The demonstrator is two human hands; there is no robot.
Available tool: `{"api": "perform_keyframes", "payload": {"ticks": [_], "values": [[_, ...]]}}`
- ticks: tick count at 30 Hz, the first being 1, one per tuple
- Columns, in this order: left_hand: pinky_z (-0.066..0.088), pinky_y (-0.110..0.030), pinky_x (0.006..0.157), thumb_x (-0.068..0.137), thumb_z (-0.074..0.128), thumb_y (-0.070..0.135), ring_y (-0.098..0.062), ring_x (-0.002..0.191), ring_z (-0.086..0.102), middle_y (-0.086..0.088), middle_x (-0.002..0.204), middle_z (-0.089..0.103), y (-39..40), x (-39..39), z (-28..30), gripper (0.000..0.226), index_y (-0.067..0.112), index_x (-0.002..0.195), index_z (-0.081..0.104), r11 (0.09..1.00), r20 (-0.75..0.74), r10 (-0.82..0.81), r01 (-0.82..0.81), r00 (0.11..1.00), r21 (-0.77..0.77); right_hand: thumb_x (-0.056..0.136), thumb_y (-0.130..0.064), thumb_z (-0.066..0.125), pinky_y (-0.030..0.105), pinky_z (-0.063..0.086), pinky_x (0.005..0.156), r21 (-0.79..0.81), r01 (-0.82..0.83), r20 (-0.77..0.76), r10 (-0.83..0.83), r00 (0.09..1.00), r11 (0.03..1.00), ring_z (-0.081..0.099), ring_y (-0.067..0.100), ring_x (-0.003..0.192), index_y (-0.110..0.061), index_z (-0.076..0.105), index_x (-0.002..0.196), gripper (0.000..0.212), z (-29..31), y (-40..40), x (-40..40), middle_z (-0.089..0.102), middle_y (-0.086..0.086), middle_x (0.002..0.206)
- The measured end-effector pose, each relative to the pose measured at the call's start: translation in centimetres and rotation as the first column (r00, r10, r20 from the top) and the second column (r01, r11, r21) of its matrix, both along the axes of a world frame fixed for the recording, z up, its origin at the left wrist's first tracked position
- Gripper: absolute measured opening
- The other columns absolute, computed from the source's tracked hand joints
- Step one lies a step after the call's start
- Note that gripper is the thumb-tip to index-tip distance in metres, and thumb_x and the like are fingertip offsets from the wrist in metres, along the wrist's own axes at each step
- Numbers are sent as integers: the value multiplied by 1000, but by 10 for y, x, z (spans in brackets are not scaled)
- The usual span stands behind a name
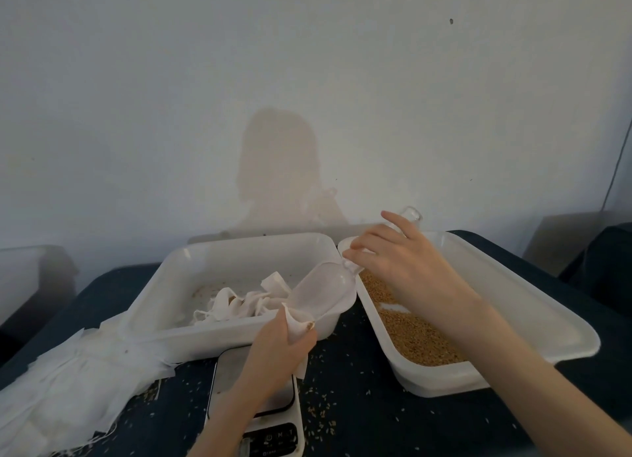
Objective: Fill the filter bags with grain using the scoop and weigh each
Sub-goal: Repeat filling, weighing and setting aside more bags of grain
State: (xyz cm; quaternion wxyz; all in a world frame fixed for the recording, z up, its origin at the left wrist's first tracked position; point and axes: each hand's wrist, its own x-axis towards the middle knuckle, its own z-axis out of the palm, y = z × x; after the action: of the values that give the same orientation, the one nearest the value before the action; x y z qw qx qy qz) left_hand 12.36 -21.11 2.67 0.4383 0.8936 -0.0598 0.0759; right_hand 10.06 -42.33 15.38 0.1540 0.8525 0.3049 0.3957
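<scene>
My right hand (393, 261) grips the handle of a clear plastic scoop (321, 289), tilted mouth-down to the left. The scoop's mouth sits at the open top of a white filter bag (297, 323), which my left hand (277, 354) holds just above a small white kitchen scale (254, 402). A few grains show at the bag's opening. Brown grain (410, 333) lies in the white tub (513, 302) on the right.
A second white tub (191, 268) behind the scale holds several white bags (246, 302). A stack of flat empty filter bags (61, 384) lies at the left on the dark tabletop (376, 415), which is strewn with loose grains. The wall stands close behind.
</scene>
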Motion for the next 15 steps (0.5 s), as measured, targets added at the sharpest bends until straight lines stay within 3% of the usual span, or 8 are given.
{"api": "perform_keyframes", "payload": {"ticks": [5, 7, 9, 12, 15], "values": [[41, -9, 55, 90, 54, 34, 0, 75, 56, 13, 85, 57, 5, 3, -5, 13, 36, 90, 42, 998, 2, -41, 41, 999, -41, 54, 4, 81, 37, 52, 80, 117, 140, -128, -124, 984, 983, 68, 19, 89, -22, 72, 104, 57, -20, -22, 6, 72, -6, 97], [43, -6, 55, 91, 53, 32, 2, 72, 52, 14, 83, 55, 9, 4, -8, 12, 37, 89, 43, 998, -1, -40, 40, 999, -41, 71, -8, 78, 32, 51, 80, 167, 260, -236, -217, 947, 951, 66, 15, 96, -26, 66, 117, 51, -34, -36, 12, 70, -9, 108], [44, -10, 59, 94, 50, 31, -1, 75, 53, 11, 87, 56, 14, 6, -11, 12, 28, 105, 49, 999, -15, -29, 28, 999, -45, 90, -22, 62, 24, 48, 74, 201, 375, -321, -301, 898, 905, 63, 9, 98, -32, 57, 125, 36, -50, -53, 18, 66, -14, 112], [37, -11, 61, 97, 45, 30, 1, 80, 52, 15, 90, 52, 22, 7, -15, 37, 19, 132, 41, 1000, -17, -9, 9, 1000, -1, 98, -44, 39, 19, 46, 62, 212, 545, -460, -409, 788, 811, 62, 5, 85, -35, 56, 115, 26, -73, -76, 22, 63, -17, 101], [37, -10, 62, 96, 47, 32, 3, 78, 51, 15, 89, 53, 32, 7, -16, 29, 22, 123, 46, 996, 34, 6, -9, 999, 87, 97, -45, 40, 27, 53, 66, 214, 654, -614, -421, 668, 725, 59, 7, 71, -27, 59, 93, 26, -93, -90, 23, 58, -13, 81]]}}
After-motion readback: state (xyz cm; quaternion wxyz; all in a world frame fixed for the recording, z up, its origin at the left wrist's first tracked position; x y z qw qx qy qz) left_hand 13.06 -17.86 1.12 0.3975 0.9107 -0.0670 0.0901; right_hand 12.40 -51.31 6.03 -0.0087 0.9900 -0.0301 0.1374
